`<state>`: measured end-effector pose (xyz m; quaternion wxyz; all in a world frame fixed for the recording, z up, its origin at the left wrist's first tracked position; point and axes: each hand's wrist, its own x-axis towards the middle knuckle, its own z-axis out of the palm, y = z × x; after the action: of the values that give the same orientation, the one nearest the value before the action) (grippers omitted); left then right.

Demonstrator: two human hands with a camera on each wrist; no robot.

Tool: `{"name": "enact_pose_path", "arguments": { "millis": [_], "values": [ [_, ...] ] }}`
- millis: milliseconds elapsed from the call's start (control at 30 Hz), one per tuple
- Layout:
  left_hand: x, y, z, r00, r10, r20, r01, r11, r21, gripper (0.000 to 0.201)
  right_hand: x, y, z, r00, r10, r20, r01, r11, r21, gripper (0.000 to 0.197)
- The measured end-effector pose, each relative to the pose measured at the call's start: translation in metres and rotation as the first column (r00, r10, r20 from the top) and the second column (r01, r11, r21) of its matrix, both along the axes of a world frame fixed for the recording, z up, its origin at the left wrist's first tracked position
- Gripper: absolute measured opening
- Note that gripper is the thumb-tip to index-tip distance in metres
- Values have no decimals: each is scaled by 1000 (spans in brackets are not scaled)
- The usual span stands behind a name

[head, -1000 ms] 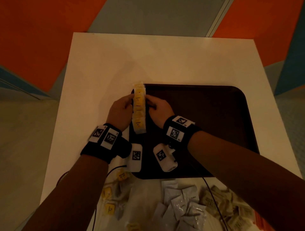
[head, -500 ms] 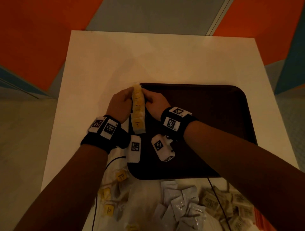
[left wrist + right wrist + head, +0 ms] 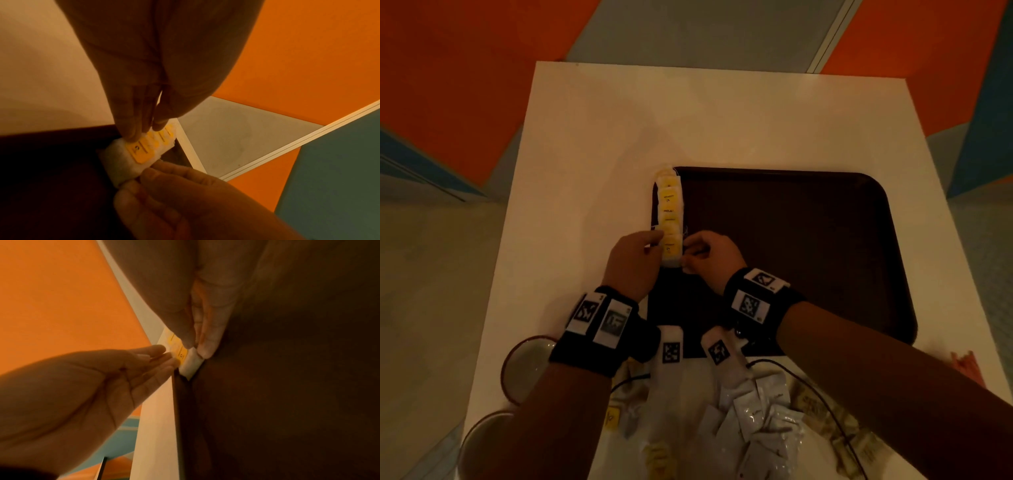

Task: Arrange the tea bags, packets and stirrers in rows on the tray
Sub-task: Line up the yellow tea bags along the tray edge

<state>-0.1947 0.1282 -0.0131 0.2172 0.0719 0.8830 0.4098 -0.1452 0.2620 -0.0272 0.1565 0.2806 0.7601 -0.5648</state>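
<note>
My left hand (image 3: pixel 633 263) lays straight fingers against the tea bags (image 3: pixel 670 219); my right hand (image 3: pixel 709 257) pinches the nearest one's edge. They seem light, soft and easily shifted, so I judge side edges the best hold.

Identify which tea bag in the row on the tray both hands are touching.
The nearest tea bag, at the row's near end: left hand touches its left edge, right hand pinches its right edge. Those beyond lie untouched.

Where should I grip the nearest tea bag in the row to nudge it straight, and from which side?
Take the nearest tea bag by its two long side edges, from above. It lies flat at the tray's left rim, overlapped by the next bag, so only its sides and near end are free. The left hand and right hand already flank it there.
</note>
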Motion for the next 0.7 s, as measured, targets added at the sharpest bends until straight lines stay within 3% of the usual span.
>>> {"name": "enact_pose_path", "arguments": {
  "millis": [133,200,300,400,567,700],
  "values": [
    [4,-18,11,999,43,-26,-41,997,59,33,10,5,7,1000,-5,-28,6,1000,27,20],
    [19,-37,23,994,18,-104,-11,997,73,33,26,10,19,995,41,-87,-36,998,59,21],
    [58,-66,38,980,-30,-194,39,998,41,31,60,10,35,980,136,-148,-132,991,36,22],
    [105,-93,42,991,-36,-130,40,999,28,28,97,-1,44,947,294,-131,-284,955,89,23],
    [168,-118,31,995,-93,-24,93,995,-35,30,136,-36,39,822,545,-166,-503,831,238,27],
    [195,-126,28,978,-207,15,207,968,-142,19,136,-68,30,716,678,-167,-610,723,323,42]
  ]
}}
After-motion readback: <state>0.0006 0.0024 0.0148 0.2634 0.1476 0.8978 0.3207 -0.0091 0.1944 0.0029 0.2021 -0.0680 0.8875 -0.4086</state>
